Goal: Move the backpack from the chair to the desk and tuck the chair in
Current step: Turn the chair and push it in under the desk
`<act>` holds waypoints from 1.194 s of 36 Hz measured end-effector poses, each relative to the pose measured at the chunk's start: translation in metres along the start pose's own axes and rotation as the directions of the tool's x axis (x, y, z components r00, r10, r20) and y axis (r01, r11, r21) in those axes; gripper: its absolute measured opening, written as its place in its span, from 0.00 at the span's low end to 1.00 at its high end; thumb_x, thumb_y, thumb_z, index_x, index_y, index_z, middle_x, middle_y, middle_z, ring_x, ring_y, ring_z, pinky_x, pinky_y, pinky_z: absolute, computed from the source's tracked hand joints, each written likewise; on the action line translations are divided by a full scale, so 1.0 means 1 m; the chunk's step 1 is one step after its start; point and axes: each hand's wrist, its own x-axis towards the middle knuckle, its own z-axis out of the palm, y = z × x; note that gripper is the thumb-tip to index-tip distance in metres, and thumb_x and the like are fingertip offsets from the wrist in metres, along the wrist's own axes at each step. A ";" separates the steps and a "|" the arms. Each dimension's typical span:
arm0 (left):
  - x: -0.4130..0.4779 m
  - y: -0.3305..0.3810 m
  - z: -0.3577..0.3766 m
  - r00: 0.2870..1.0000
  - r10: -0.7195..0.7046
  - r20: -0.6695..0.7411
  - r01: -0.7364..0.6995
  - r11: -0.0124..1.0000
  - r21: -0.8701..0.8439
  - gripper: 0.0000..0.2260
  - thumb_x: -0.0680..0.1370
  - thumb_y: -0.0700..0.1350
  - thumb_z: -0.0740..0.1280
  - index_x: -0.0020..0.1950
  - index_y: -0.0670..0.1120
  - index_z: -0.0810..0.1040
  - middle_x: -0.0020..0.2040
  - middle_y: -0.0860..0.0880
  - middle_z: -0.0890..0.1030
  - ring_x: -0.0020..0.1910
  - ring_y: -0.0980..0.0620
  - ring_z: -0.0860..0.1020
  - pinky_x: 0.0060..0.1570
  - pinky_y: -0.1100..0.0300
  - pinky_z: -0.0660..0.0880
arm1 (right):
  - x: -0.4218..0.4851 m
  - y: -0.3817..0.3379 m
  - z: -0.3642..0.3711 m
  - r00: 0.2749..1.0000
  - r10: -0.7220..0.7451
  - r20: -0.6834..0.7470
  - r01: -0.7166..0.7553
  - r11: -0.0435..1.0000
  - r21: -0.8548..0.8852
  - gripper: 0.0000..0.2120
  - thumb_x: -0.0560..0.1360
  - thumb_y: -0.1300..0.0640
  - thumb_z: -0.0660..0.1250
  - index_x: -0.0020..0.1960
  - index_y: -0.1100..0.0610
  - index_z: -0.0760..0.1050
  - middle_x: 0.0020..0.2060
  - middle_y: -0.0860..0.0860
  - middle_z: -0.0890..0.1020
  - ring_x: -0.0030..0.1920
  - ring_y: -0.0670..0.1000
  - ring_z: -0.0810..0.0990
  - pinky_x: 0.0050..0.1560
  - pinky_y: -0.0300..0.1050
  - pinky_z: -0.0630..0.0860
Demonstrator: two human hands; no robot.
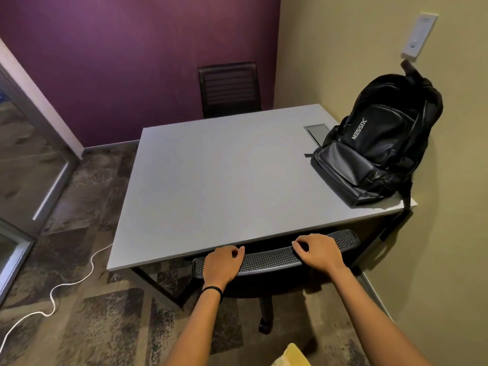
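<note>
A black backpack [380, 151] stands on the right side of the grey desk [211, 180], leaning against the beige wall. Its strap hangs over the desk's right edge. The black mesh-backed chair [272, 257] sits at the desk's near edge, its seat under the desktop and only the top of the backrest and the wheeled base showing. My left hand [223, 262] rests curled over the left part of the backrest top. Further right on the same backrest, my right hand [315, 252] grips its top edge.
A second black chair [229, 88] stands behind the desk against the purple wall. A white cable [76, 281] snakes over the carpet at left. A glass door [29, 159] is at far left. A wall switch [420, 35] sits above the backpack.
</note>
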 end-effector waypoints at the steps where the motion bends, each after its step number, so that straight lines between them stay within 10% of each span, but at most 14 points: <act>1: 0.003 0.002 0.001 1.000 0.004 -0.004 -0.004 1.000 -0.003 0.19 0.79 0.61 0.53 0.34 0.52 0.69 0.33 0.52 0.73 0.33 0.50 0.72 0.36 0.57 0.70 | 0.004 0.003 0.000 1.000 -0.007 -0.003 0.007 1.000 -0.003 0.17 0.76 0.41 0.57 0.51 0.47 0.81 0.44 0.46 0.85 0.46 0.46 0.82 0.35 0.36 0.66; 22: 0.030 0.028 0.009 0.998 -0.058 0.035 0.057 0.998 0.029 0.21 0.79 0.61 0.55 0.52 0.51 0.82 0.51 0.49 0.85 0.49 0.48 0.81 0.47 0.57 0.76 | 0.033 0.031 -0.002 0.998 -0.066 -0.008 0.066 0.997 0.028 0.18 0.76 0.42 0.55 0.42 0.49 0.80 0.37 0.48 0.84 0.38 0.47 0.79 0.27 0.31 0.55; 43: 0.011 0.028 0.011 0.972 0.023 -0.233 -0.016 0.999 0.033 0.29 0.74 0.62 0.44 0.38 0.46 0.79 0.34 0.48 0.83 0.34 0.49 0.80 0.33 0.54 0.76 | 0.036 0.031 -0.003 0.994 -0.053 0.094 0.045 0.995 0.090 0.19 0.78 0.45 0.53 0.49 0.52 0.81 0.42 0.51 0.85 0.41 0.50 0.81 0.37 0.39 0.68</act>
